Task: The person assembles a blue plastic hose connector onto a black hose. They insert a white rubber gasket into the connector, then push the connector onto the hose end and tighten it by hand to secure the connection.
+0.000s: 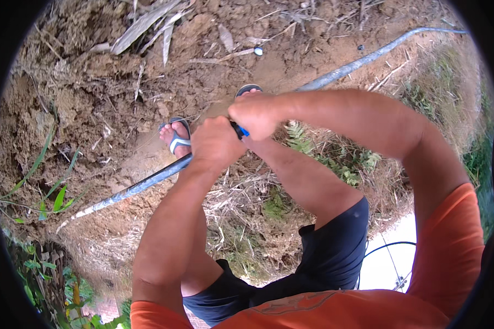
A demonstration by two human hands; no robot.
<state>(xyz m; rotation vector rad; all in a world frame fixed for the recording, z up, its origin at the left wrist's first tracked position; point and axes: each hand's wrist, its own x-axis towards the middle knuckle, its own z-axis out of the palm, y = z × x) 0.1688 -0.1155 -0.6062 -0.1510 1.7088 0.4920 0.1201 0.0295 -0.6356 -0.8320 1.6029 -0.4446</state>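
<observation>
Hands sit close together near the top of a long metal pole [142, 185] that slants down-left to the bare soil [93, 93], likely for leverage. Your left hand [217, 143] is wrapped tight round the shaft; your right hand [256, 114] is clenched just above it on the blue-tipped end. Sandalled foot [177, 134] is planted beside the pole.

Open dirt path [269, 71] ahead of both hands; passable. Earth bank [66, 109] with dry leaves [148, 22] blocks left. Grey pipe [357, 63] crosses right. Ferns [335, 159] and dry grass [241, 203] crowd below the arms.
</observation>
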